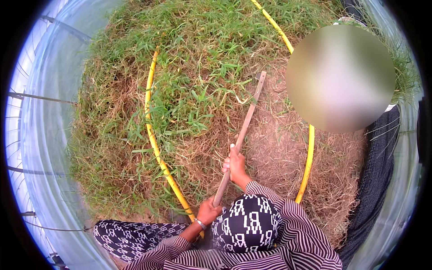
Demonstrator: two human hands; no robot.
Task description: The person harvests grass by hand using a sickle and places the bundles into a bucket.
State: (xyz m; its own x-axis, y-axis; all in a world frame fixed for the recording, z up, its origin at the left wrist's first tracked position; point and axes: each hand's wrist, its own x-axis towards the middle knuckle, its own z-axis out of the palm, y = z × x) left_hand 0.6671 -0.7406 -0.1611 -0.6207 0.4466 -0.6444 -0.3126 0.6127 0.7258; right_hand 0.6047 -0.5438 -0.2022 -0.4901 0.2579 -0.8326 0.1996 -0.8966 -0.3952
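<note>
My right hand (235,165) grips a long wooden tool handle (245,125) near its middle, with the thumb along the shaft. Close to my body, my left hand (208,211) is closed around the near end of the same handle; a metal bracelet (200,223) circles that wrist. The handle slants away from me, and its far end bears small dark marks like rivets or holes. A bit of something dark shows beside that end, too small to tell whether it is a blade. Cut or dry grass (206,162) and green weeds (199,98) lie left of the shaft.
Yellow hoses (158,153) (309,158) run along both sides. Right of the handle is bare soil (270,148) with dry stalks. Black netting (376,152) borders the right, clear plastic sheeting (54,111) the left. A blurred disc hides the upper right. My patterned knee (249,222) is bent up close.
</note>
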